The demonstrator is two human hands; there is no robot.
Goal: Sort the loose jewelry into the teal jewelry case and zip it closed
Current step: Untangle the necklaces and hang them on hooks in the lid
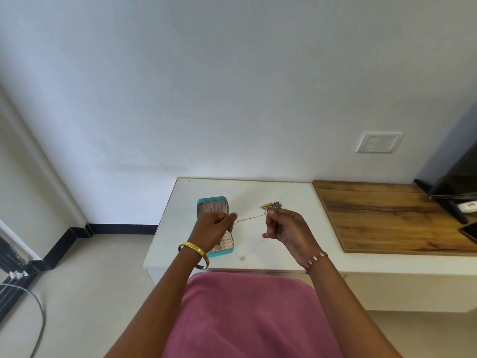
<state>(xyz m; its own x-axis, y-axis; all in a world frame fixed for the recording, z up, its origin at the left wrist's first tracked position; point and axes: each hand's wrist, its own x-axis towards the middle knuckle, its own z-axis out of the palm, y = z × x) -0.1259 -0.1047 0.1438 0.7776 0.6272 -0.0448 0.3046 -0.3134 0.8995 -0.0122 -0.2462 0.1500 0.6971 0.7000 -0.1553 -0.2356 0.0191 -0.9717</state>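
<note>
The person holds a thin beaded chain [251, 218] stretched between both hands above a white tabletop [296, 200]. The left hand [213, 227] has its fingers curled in, pinching one end of the chain at the fingertips. The right hand [285, 228] pinches the other end between thumb and forefinger, with its remaining fingers loosely curled below; a fine strand seems to trail down from them, too faint to follow.

Just beyond the right fingertips lies a small heap of loose jewelry [270, 206], gold and silver pieces tangled together. The teal jewelry case [212, 202] lies open on the tabletop directly under and behind the left fingers, its pale lining and ring rolls showing beside the wrist.

A gold bangle [194, 250] circles the left wrist and a pink beaded bracelet [316, 260] the right. A wooden board [387, 215] lies well to the right of both hands.
</note>
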